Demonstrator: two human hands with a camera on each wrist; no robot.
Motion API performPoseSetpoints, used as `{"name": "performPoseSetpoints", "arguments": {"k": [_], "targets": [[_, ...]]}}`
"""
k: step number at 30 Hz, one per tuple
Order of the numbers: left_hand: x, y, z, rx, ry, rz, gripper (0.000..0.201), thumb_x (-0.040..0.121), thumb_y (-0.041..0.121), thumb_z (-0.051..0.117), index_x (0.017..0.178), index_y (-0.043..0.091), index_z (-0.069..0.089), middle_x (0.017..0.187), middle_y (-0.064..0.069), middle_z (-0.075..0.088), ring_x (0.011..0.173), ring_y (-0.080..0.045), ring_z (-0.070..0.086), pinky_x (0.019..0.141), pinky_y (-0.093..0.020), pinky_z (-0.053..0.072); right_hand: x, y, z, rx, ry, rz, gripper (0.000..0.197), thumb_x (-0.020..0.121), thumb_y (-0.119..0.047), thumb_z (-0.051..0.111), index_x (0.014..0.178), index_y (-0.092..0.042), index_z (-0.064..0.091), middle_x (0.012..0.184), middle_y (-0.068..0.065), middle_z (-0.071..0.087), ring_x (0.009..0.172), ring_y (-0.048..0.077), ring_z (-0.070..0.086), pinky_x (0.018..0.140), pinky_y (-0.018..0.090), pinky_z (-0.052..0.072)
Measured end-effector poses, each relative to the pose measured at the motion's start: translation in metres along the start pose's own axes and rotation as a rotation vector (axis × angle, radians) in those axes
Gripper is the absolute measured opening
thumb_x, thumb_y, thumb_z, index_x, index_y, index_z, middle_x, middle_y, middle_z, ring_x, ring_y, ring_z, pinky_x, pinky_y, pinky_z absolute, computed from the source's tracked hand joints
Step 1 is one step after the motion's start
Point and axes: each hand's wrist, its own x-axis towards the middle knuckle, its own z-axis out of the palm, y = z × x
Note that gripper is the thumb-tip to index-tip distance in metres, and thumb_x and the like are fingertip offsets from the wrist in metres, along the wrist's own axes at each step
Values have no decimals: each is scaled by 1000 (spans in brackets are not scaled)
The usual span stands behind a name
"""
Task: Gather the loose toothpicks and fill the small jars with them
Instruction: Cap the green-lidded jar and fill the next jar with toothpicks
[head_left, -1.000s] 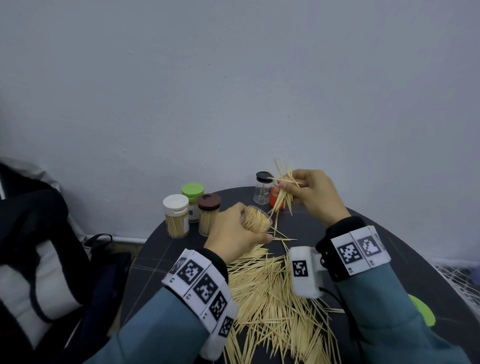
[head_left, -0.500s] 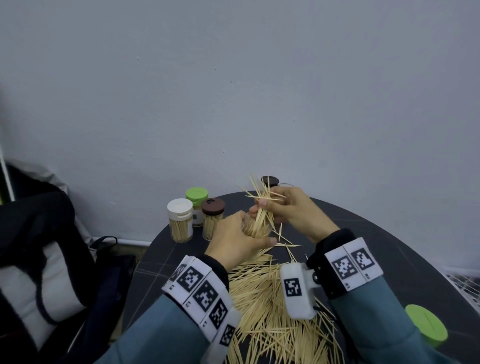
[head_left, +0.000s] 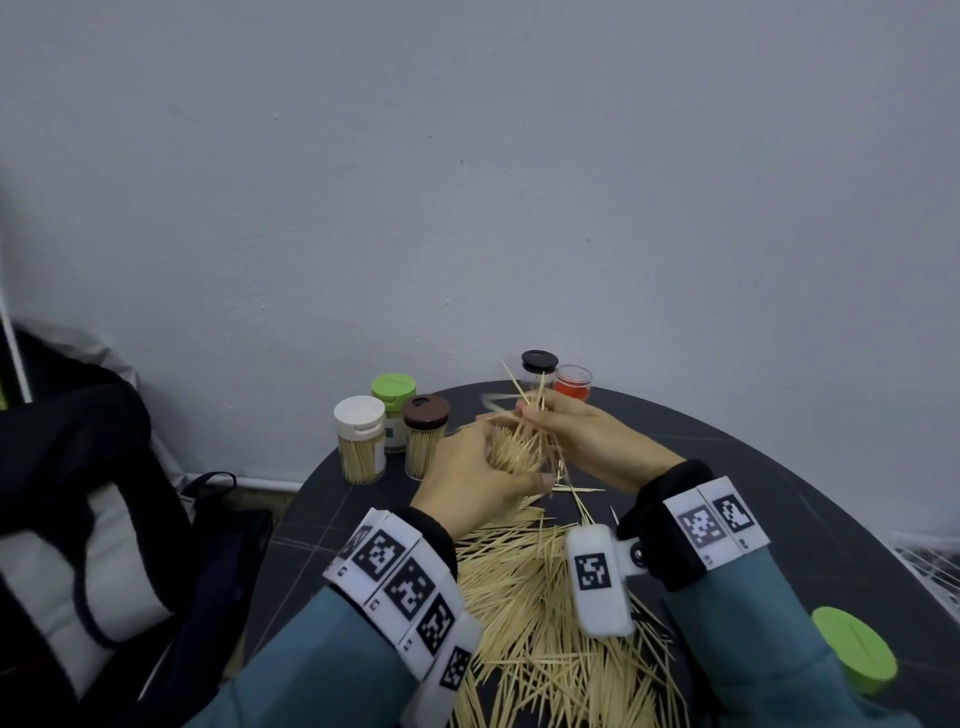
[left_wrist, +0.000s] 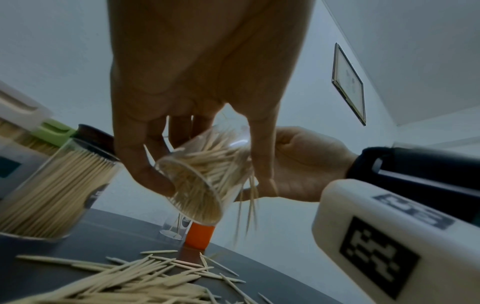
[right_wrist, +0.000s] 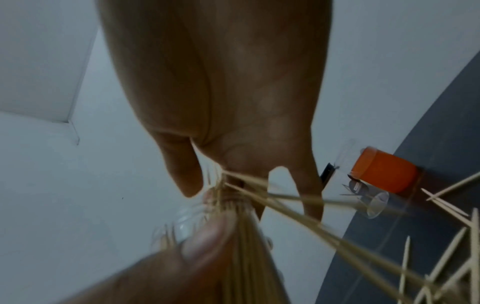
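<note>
While the left hand (head_left: 470, 480) grips a small clear jar (left_wrist: 200, 179) above the middle of the round dark bench (head_left: 810, 525), its fingers (left_wrist: 135, 156) curl round the jar's wall and tilt its open mouth toward the right hand (head_left: 592, 441). That jar is already packed with toothpicks. The right hand pinches a bundle of toothpicks (head_left: 535, 415) between thumb and fingers, its lower ends at the jar's mouth and a few loose ones splaying upward and hanging down beside the jar. Below the hands, a wide heap of loose toothpicks (head_left: 540, 618) covers the near part of the bench. Toward the far left edge stand three filled jars, touching or just beside each other: one with a white lid (head_left: 359, 415), one with a green lid (head_left: 394, 388), one with a brown lid (head_left: 426, 410). At the far edge sit a black-lidded clear jar (head_left: 539, 364) and an orange jar (head_left: 572, 383). A loose green lid (head_left: 854, 649) lies at the near right edge.
</note>
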Motion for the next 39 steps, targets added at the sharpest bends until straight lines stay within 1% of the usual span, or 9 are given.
{"name": "performPoseSetpoints", "arguments": {"k": [4, 6, 12, 17, 21, 27, 29, 33, 39], "targets": [[0, 1, 2, -27, -12, 8, 51, 72, 31, 80, 116, 23, 56, 98, 12, 62, 89, -4, 57, 70, -13, 40, -2, -1, -3, -26, -32, 5, 25, 101, -20, 32, 88, -16, 53, 79, -11, 64, 74, -1, 60, 74, 14, 44], [0, 1, 2, -42, -20, 12, 44, 73, 29, 80, 110, 25, 57, 90, 16, 60, 86, -1, 58, 64, -7, 39, -3, -3, -5, -25, -53, -21, 29, 101, -19, 30, 85, -14, 54, 77, -14, 66, 72, -3, 60, 73, 14, 43], [2, -1, 2, -86, -16, -19, 43, 72, 32, 80, 108, 18, 60, 87, 13, 63, 76, 1, 57, 58, -7, 41, -6, -3, -15, -157, -93, -83, 19, 95, -8, 44, 97, -11, 63, 126, 5, 58, 106, 10, 59, 94, 24, 47], [3, -2, 2, -62, -1, -15, 41, 71, 32, 81, 102, 14, 61, 79, 13, 59, 69, 4, 52, 53, -3, 38, -6, -1, -20, -176, -32, -151, 21, 89, -10, 55, 108, -14, 63, 109, 0, 67, 97, 5, 63, 90, 21, 47], [3, -3, 3, -42, 4, -13, 45, 69, 33, 82, 105, 13, 63, 87, 10, 64, 74, 2, 55, 58, -6, 39, -4, 1, -25, -39, 88, -220, 30, 86, 5, 55, 110, -14, 60, 118, 4, 64, 113, 13, 60, 97, 26, 47], [3, -4, 3, 10, 6, -41, 46, 68, 36, 82, 104, 16, 61, 89, 10, 63, 78, -1, 55, 62, -13, 40, -4, -1, -29, 23, 164, -265, 41, 74, 22, 59, 101, -9, 59, 102, 9, 66, 90, 7, 68, 81, 17, 53], [3, -3, 3, 10, 1, -37, 47, 67, 35, 83, 104, 15, 61, 90, 8, 63, 78, -3, 55, 64, -15, 40, -4, -2, -28, -36, 140, -254, 39, 74, 20, 61, 99, -10, 60, 100, 8, 67, 88, 6, 68, 79, 17, 53], [1, -3, 4, 16, -24, -51, 46, 68, 33, 82, 104, 15, 60, 85, 10, 60, 74, -1, 53, 60, -15, 39, -5, -5, -21, -232, 21, -234, 38, 79, 10, 64, 103, -19, 60, 109, -2, 66, 108, 9, 62, 99, 23, 45], [0, -3, 3, 45, -68, -79, 47, 69, 33, 82, 106, 15, 59, 93, 9, 60, 82, -4, 54, 64, -19, 41, -3, -3, -13, -422, -133, -95, 43, 86, -3, 62, 125, -19, 50, 127, -2, 57, 120, 5, 52, 104, 22, 38]]}}
